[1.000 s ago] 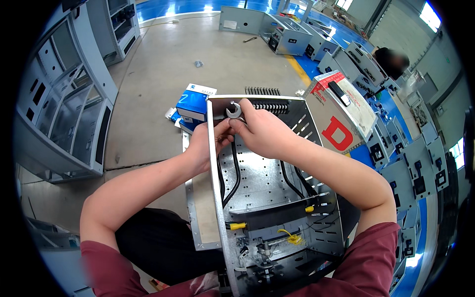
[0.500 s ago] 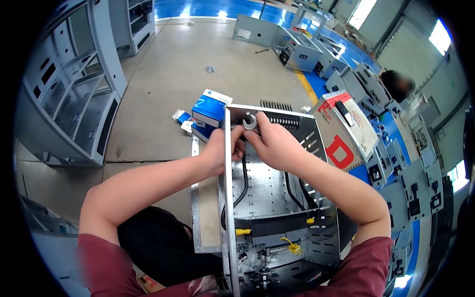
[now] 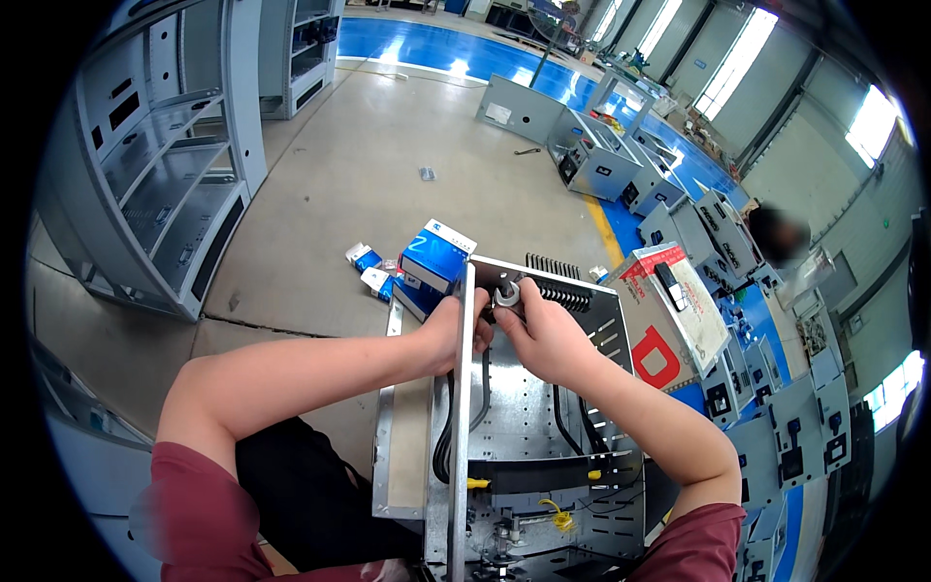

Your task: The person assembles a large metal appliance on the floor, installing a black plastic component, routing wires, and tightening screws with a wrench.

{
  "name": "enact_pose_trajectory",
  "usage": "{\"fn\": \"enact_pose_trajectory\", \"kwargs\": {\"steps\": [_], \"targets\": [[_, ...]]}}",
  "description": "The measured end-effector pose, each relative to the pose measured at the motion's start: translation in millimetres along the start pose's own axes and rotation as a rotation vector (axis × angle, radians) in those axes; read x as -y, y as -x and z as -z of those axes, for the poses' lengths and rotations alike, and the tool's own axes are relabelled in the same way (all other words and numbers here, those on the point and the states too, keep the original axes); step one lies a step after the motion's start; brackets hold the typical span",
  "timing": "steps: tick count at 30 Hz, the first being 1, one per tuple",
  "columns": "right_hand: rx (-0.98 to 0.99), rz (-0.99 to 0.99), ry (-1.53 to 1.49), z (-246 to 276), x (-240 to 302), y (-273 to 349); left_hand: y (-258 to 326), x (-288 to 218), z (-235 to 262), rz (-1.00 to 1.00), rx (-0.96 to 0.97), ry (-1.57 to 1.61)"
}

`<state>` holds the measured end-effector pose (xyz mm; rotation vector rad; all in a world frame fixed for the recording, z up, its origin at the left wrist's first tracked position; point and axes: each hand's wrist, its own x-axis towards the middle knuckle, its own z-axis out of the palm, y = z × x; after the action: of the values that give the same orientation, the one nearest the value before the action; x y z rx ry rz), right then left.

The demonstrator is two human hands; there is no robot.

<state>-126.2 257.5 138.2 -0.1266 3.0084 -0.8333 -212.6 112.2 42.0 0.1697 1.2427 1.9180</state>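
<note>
A grey sheet-metal cabinet (image 3: 524,417) lies open in front of me, with black cables and yellow-ended leads inside. Near its far left corner, my right hand (image 3: 555,339) is closed on an open-end wrench (image 3: 507,295), jaws pointing away from me. My left hand (image 3: 448,335) reaches past the cabinet's left wall edge (image 3: 461,427), its fingers curled beside the wrench. Whatever those fingers hold is hidden. A row of black coiled parts (image 3: 562,296) runs along the far wall, just beyond my right hand.
Blue-and-white boxes (image 3: 436,257) stand off the far left corner. A cardboard carton (image 3: 645,335) with a black object (image 3: 670,283) on top is at the right. Tall grey cabinet frames (image 3: 184,165) stand left. More metal cabinets line the right, with a person (image 3: 779,233) beyond them.
My view has tilted up, so cabinet, boxes and hands sit lower in the picture. Both hands stay at the far left corner, the wrench still in the right one.
</note>
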Motion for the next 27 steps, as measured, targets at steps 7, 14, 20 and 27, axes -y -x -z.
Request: {"fn": "enact_pose_trajectory", "kwargs": {"steps": [7, 14, 20, 27], "targets": [[-0.011, 0.030, 0.017, -3, -2, -2, -1, 6, 0, -0.033, -0.042, 0.014], [-0.004, 0.012, 0.010, -1, 0, -1, 8, 13, -2, -0.196, -0.164, 0.016], [-0.033, 0.099, 0.098, 3, 7, 3, 20, 15, 12, -0.235, -0.146, 0.108], [-0.086, 0.218, -0.033, 5, 7, 10, 37, 11, 52, -0.042, 0.041, 0.354]]}}
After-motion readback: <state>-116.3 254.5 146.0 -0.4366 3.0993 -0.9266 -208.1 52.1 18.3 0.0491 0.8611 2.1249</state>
